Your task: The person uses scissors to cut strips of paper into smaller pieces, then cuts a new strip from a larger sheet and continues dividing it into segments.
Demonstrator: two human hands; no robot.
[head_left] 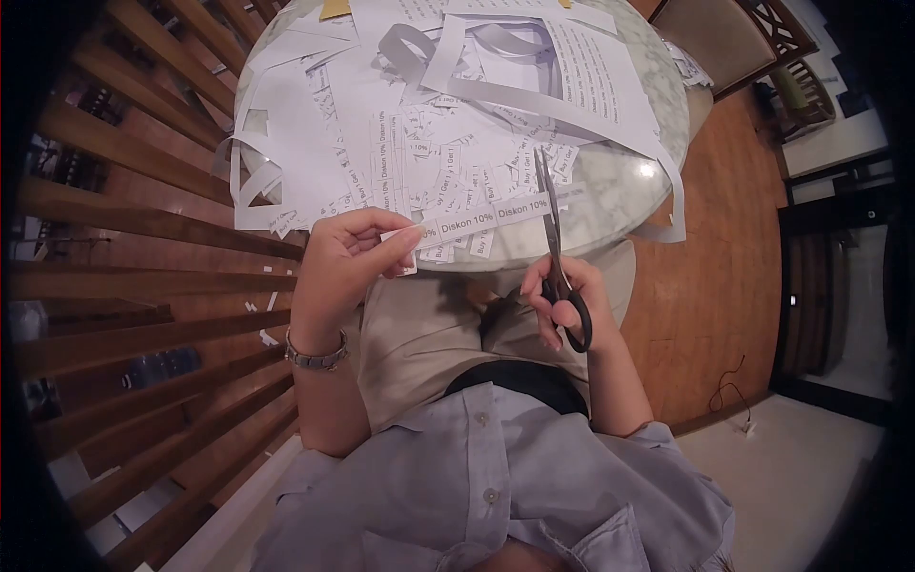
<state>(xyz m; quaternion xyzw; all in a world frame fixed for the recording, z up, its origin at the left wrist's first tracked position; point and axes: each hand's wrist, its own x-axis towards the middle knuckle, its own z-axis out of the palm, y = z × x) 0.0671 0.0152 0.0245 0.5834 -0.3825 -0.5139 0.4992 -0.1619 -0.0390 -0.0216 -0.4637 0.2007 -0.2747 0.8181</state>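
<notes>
Pinching the left end of a narrow white paper strip printed "Diskon 10%" [467, 224] between thumb and forefinger of the left hand [355, 259]; gripping long-bladed metal scissors with black handles [557, 238] in the right hand [593, 294], with digits through the loops. Stretched above the near edge of the round marble table [612, 208], crossed at its right by the blades. Apparently at the step of snipping the strip crosswise into single labels. Calling, by judgement, for a light, steady pull, blades squared to the printed dividing line, and fingertips well clear. Too blurred beyond the blades to tell whether cut through.

Beneath and farther off, scattered small printed paper slips [446, 183]; toward the far right, large white printed sheets [596, 81] and curled pale paper offcuts [407, 52].

Left wrist banded by a metal watch [319, 358], with fingers curled in at the table edge; right palm turned inward, scissors pointing away toward the far side, both forearms reaching forward from near the torso.
</notes>
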